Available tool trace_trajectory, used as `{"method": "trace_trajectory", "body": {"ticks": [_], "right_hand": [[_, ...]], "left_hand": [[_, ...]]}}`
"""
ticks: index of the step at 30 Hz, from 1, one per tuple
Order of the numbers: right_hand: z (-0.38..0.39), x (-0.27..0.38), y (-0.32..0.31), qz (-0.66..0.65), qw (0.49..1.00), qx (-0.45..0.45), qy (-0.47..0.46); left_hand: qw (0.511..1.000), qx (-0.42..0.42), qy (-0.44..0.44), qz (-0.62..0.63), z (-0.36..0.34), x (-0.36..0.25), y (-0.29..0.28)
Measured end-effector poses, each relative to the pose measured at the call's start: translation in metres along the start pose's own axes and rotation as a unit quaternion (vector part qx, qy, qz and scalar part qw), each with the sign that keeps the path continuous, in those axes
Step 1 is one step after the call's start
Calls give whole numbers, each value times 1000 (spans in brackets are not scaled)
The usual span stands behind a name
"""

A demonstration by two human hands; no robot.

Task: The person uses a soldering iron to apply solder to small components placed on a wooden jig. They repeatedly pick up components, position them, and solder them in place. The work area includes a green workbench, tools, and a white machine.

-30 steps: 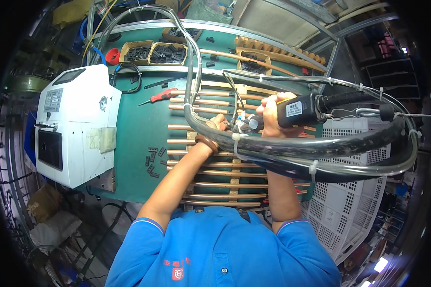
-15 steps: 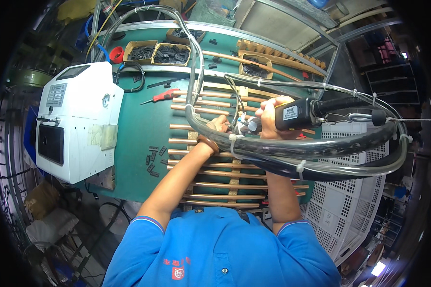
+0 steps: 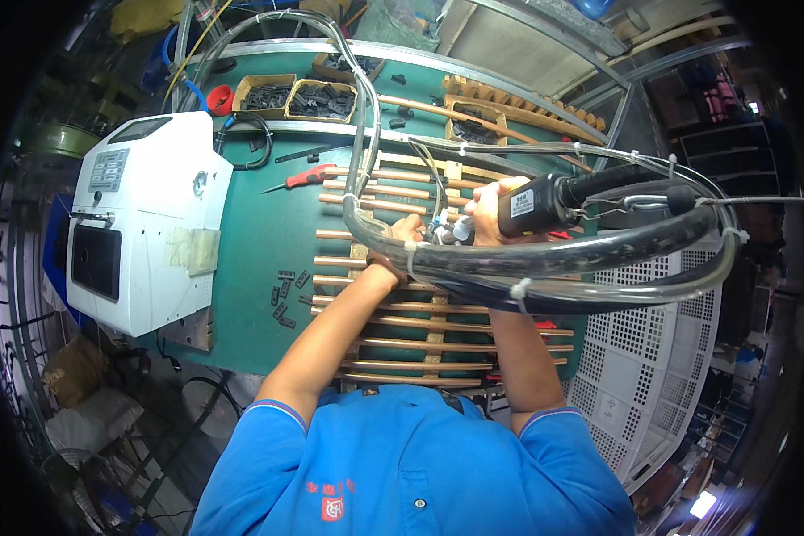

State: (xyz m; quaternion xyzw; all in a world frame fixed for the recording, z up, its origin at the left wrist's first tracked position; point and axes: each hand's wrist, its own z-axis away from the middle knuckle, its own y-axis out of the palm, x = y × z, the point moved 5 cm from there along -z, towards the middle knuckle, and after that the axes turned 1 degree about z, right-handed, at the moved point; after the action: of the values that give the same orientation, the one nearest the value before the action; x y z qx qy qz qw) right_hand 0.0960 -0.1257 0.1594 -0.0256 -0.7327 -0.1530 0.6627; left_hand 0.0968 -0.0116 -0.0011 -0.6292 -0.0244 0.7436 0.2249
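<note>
In my right hand (image 3: pixel 486 214) is a black hand-held power tool (image 3: pixel 531 210) with a pale nose, my fingers wrapped round it. A thick bundle of dark and clear hoses (image 3: pixel 590 250) loops from it across my forearms, and a wire hangs it from the right. My left hand (image 3: pixel 408 228) is beside the nose, over the copper tubes (image 3: pixel 402 192), its fingers curled in; what they hold is hidden behind the hoses. The tubes lie side by side across wooden strips (image 3: pixel 435 330) on the green bench.
A white machine box (image 3: pixel 143 223) stands at the left. A red-handled screwdriver (image 3: pixel 308 177) and small black clips (image 3: pixel 284 295) lie on the green bench top (image 3: pixel 250 259). Boxes of black parts (image 3: pixel 322 100) sit at the back. White plastic crates (image 3: pixel 634 357) stand at right.
My right hand and the power tool have moved slightly left and away from me, and the hose bundle has shifted with them. My left hand stays in nearly the same place.
</note>
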Motion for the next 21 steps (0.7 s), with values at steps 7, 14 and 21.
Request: {"method": "trace_trajectory", "body": {"ticks": [7, 14, 21], "right_hand": [[-5, -3, 12, -187, 957, 205, -80], [-13, -59, -32, 42, 985, 82, -143], [-13, 0, -16, 68, 976, 39, -201]], "left_hand": [[965, -92, 81, 232, -30, 93, 46], [951, 1, 79, -300, -29, 73, 45], [935, 12, 35, -352, 1, -8, 9]]}}
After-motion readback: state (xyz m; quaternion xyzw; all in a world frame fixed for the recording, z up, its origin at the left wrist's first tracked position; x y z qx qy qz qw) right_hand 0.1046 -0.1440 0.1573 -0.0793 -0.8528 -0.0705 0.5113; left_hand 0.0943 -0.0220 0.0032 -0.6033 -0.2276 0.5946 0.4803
